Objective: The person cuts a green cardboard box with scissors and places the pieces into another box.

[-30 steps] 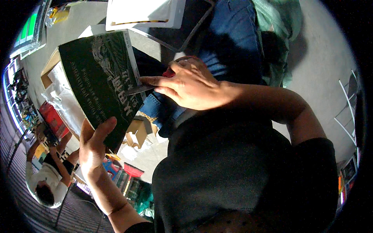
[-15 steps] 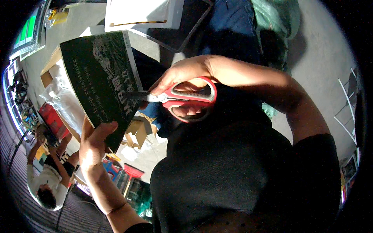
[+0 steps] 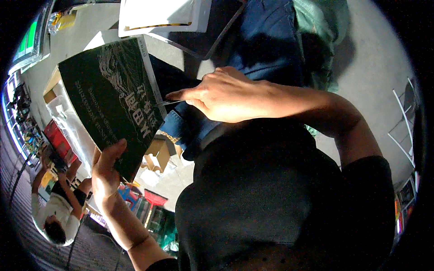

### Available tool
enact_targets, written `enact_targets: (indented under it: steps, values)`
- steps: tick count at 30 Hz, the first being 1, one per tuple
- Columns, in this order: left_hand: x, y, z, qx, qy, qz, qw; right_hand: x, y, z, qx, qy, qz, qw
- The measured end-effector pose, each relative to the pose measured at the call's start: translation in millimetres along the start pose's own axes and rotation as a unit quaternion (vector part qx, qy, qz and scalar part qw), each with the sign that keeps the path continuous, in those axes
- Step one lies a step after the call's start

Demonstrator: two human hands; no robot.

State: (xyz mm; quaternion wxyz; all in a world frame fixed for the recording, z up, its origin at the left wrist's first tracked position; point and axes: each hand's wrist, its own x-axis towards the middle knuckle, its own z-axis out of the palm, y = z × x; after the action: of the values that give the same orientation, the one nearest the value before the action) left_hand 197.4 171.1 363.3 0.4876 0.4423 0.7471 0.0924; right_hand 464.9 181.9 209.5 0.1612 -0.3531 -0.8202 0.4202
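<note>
My left hand (image 3: pixel 107 169) grips the lower end of a dark printed cardboard box (image 3: pixel 104 86), its thumb lying across the dark face. The box is tilted, and its left side gapes, showing clear plastic wrapping (image 3: pixel 68 115) inside. My right hand (image 3: pixel 219 95) is closed, back of the hand upward, index finger stretched toward the box's right edge. A thin metal blade of the scissors (image 3: pixel 169 103) sticks out below that finger and reaches the edge of the box. The red-and-grey handles are hidden under the hand.
A white panel (image 3: pixel 165 18) lies on a dark tray-like sheet (image 3: pixel 199 43) at the top. Small brown cartons (image 3: pixel 157 156) stand on the floor below the box. Green sacking (image 3: pixel 318 40) lies right of my jeans. A white metal rack (image 3: pixel 402 122) is far right; another person (image 3: pixel 61 203) works at lower left.
My right hand has turned over, so the scissors' handles no longer show and the blade meets the box's edge. The box has shifted slightly left in my left hand.
</note>
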Motion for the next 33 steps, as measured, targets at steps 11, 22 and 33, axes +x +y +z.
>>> enact_targets:
  steps: [11,22,33]
  values:
    - [-1.2,5.7,2.6,0.088,-0.026,0.053,0.994,7.5,-0.8,10.0,-0.014,-0.047,-0.004,0.999]
    - [-25.7,15.3,5.9,0.1,0.117,0.085,0.984,-6.7,41.8,-70.5,0.337,-0.295,0.209,0.869]
    - [-54.0,-33.5,-14.5,0.237,0.274,0.198,0.911,24.6,34.5,-87.4,0.315,-0.243,0.254,0.881]
